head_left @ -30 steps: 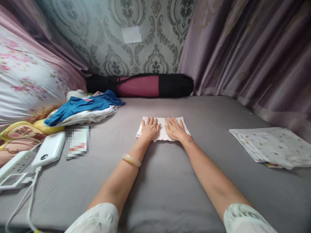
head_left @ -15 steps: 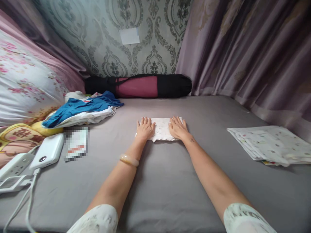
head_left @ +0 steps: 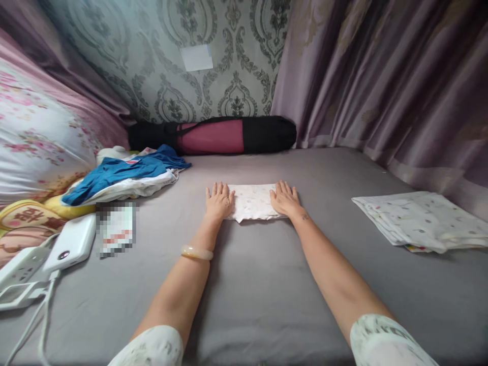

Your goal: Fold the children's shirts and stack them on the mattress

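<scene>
A small white patterned cloth, folded into a rectangle, lies flat on the grey bed sheet in front of me. My left hand rests palm down over its left end, fingers stretched and slightly spread. Over the right end lies my right hand, also flat with its fingers apart. Neither hand grips the cloth. Its front edge is a little uneven, with a small point hanging out near the left hand.
Folded white patterned fabric lies on the right. To the left are a blue garment on white clothing, a power bank, a power strip and cables. A long black and maroon bag lies along the wall.
My hands have slid outward, away from each other, toward the ends of the folded cloth, so more of its middle shows. The camera view has shifted slightly.
</scene>
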Demonstrator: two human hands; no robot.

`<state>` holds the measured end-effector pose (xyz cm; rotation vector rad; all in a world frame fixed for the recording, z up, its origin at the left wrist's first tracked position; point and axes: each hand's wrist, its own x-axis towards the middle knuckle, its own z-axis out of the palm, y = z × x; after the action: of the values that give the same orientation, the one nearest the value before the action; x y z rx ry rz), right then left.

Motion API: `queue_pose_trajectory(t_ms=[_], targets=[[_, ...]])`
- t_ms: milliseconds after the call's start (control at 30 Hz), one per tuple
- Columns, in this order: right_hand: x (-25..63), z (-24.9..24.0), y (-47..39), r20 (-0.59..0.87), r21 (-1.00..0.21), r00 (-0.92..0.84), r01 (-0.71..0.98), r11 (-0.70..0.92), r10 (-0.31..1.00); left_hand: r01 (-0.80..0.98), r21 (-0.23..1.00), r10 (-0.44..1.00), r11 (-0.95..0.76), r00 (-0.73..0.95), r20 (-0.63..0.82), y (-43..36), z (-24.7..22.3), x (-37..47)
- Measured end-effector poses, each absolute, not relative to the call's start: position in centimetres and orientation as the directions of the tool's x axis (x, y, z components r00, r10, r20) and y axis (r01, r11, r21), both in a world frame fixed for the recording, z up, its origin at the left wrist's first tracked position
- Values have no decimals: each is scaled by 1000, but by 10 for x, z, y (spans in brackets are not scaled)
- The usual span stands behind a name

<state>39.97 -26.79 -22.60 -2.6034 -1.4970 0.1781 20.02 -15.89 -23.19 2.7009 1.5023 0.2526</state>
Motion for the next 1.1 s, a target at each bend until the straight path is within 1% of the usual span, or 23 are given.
queue_pose_trajectory(t_ms=[100, 300, 367, 500, 567, 667, 800, 867, 933, 1033, 1100], targets=[[403, -230, -268, -69, -169, 498, 848, -502, 864, 841, 119, 849, -528, 526, 55, -155, -235, 198], [402, -230, -269, -67, -182, 504, 843, -507, 861, 841, 121, 849, -527, 529, 24, -155, -235, 198], [399, -225, -269, -49, -175, 504, 845, -505, 862, 843, 117, 850, -526, 524, 44, -157, -232, 199], [388, -215, -267, 36, -163, 452, 882, -441, 891, 829, 111, 831, -548, 525, 185, -167, -223, 206], [383, -216, -263, 24, -169, 424, 894, -414, 905, 816, 116, 815, -566, 534, 224, -172, -220, 210], [382, -223, -259, -21, -166, 419, 894, -417, 908, 816, 124, 819, -564, 534, 212, -176, -219, 212], [384, -230, -258, -27, -157, 425, 892, -424, 905, 822, 157, 833, -548, 519, 191, -174, -221, 211], [382, -227, -259, -18, -155, 430, 891, -427, 903, 806, 227, 836, -546, 507, 209, -171, -223, 211], [375, -222, -260, 9, -155, 413, 900, -407, 911, 759, 356, 838, -545, 477, 265, -166, -226, 212], [362, -215, -261, 26, -176, 357, 921, -348, 934, 613, 583, 845, -534, 358, 398, -157, -230, 213], [356, -215, -260, -10, -190, 338, 923, -334, 941, 493, 707, 861, -507, 256, 439, -150, -233, 212]])
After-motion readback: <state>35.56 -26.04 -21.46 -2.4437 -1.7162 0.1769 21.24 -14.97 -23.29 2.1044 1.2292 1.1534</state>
